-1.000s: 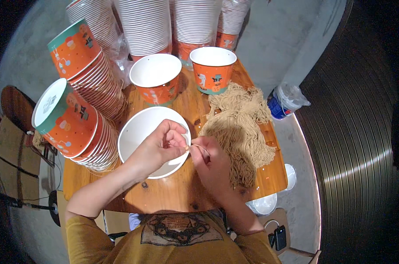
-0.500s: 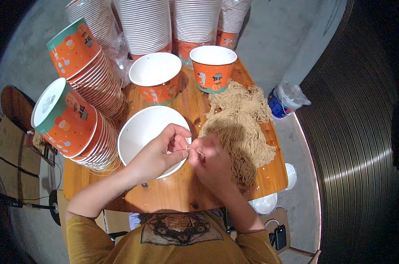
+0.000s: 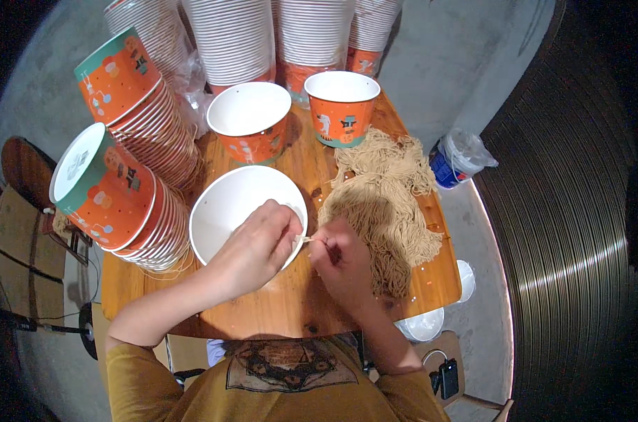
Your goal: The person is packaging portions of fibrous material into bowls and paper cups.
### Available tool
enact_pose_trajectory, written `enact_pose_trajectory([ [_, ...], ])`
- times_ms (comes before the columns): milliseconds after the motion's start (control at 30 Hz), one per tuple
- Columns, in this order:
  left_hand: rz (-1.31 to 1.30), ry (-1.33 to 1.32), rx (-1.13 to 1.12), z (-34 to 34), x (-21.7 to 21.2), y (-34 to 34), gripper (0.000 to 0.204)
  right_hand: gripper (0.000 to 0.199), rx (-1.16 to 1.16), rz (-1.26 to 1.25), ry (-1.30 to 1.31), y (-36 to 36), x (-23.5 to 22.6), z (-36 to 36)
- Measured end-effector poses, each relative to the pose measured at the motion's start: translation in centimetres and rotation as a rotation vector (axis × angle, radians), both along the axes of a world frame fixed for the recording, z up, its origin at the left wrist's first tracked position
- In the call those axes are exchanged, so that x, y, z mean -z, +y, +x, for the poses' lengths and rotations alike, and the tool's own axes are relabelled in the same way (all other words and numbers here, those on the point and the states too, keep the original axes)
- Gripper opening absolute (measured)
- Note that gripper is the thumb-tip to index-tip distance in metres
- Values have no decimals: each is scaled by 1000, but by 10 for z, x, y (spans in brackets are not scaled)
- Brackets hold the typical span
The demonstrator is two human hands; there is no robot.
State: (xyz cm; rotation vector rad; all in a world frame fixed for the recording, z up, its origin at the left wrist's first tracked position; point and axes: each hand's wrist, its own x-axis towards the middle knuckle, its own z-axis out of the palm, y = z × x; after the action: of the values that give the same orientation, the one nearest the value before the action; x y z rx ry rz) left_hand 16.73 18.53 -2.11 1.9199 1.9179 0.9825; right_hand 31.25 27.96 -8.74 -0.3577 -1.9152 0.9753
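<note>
A large white-lined paper bucket stands near the middle of the wooden table. Over its right rim, my left hand is closed, with its fingertips pinching one end of a thin tan cord. The short strand runs across to my right hand, whose thumb and fingers are pinched on it just outside the rim. Whether my left fingers also grip the rim is hidden. Just beyond my right hand lies a loose heap of tan cords, partly in shadow.
Two orange paper buckets stand upright farther back. Nested bucket stacks lean at the left, and plastic-wrapped stacks line the back. A blue-and-white pail sits beyond the right edge, beside a dark ribbed surface.
My left hand has turned over at the bucket's rim, its fingers curling more. My right hand has drawn slightly away, and the strand between them shows more. The bucket has shifted slightly.
</note>
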Motion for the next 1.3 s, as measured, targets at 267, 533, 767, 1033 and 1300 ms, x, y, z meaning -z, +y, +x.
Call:
enact_pose_trajectory([
  [267, -63, -141, -26, -1, 0, 0, 7, 13, -17, -23, 53, -1, 3, 5],
  [533, -86, -165, -33, -1, 0, 0, 7, 17, 44, 71, -345, -8, -26, 8],
  [767, -28, -33, -15, 0, 1, 1, 6, 13, 128, 225, -252, -7, -16, 9],
  [1033, -36, -113, -15, -2, -7, -2, 17, 9, -30, -80, -355, -3, -30, 24],
  [1300, -261, 30, -14, 2, -16, -36, 17, 9, -190, 240, -484, 23, -84, 33],
])
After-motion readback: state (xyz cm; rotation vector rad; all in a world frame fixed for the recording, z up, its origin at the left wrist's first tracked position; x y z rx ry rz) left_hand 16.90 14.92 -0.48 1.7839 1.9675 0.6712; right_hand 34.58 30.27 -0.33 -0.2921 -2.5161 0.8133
